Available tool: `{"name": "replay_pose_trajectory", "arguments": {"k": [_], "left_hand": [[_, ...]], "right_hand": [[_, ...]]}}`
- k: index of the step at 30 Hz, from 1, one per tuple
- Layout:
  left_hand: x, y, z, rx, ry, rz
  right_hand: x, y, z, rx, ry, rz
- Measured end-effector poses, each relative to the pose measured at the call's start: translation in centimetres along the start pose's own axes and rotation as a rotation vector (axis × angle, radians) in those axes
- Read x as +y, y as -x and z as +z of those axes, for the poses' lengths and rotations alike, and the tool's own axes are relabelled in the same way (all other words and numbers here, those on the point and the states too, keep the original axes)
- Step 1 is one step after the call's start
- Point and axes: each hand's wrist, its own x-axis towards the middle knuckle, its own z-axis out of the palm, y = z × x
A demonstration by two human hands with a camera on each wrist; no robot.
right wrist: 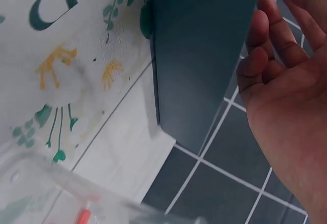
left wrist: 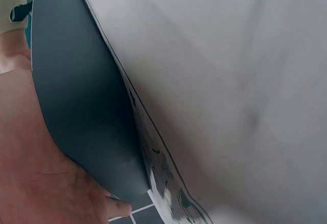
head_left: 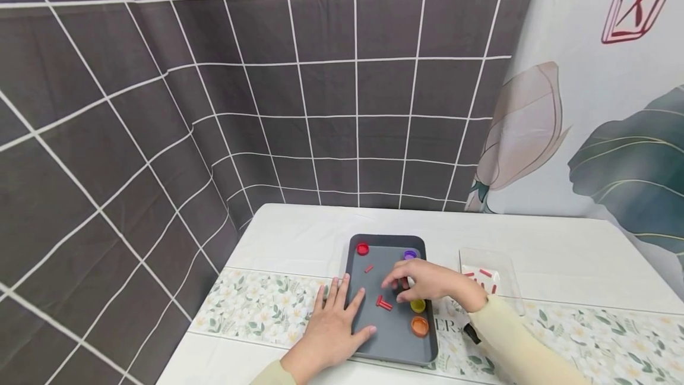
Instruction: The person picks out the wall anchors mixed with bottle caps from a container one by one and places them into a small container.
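Note:
A dark grey tray [head_left: 392,346] lies on the table. My left hand [head_left: 333,324] rests at its left edge, fingers straight and spread, thumb reaching over the rim. Above the tray's right half hovers my right hand [head_left: 424,280], its fingers loosely bent and thumb apart, with nothing visible between them. Just left of its thumb are several small red sticks [head_left: 383,303] lying close together. A single red stick [head_left: 369,268] lies farther back. Round caps line the tray: red [head_left: 363,249] at the back left, purple [head_left: 409,254], yellow [head_left: 418,306] and orange [head_left: 420,327] along the right.
To the tray's right stands a clear plastic box [head_left: 504,260] holding several red sticks [head_left: 485,273]. Under both runs a white tablecloth [head_left: 304,236] with a floral band. Behind the table hangs a dark curtain [head_left: 326,94] with a white grid.

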Motion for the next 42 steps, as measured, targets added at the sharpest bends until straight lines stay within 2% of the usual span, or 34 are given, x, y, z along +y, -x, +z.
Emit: {"name": "replay_pose_trajectory", "arguments": {"k": [4, 14, 23, 35, 42], "left_hand": [[0.0, 0.0, -0.1, -0.004, 0.004, 0.002], [0.0, -0.1, -0.1, -0.012, 0.006, -0.002], [-0.2, -0.2, 0.0, -0.009, -0.001, 0.001], [-0.1, -0.1, 0.0, -0.008, -0.007, -0.003], [-0.1, -0.2, 0.1, -0.009, -0.008, -0.007]], "right_hand": [[0.1, -0.7, 0.4, -0.055, 0.022, -0.002], [0.2, -1.9, 1.5, -0.121, 0.081, 0.008], [0.3, -2.3, 1.7, -0.126, 0.148, 0.005], [0.7, -2.4, 2.0, -0.122, 0.128, -0.036], [0.9, -2.5, 2.1, -0.124, 0.121, -0.032]]}}
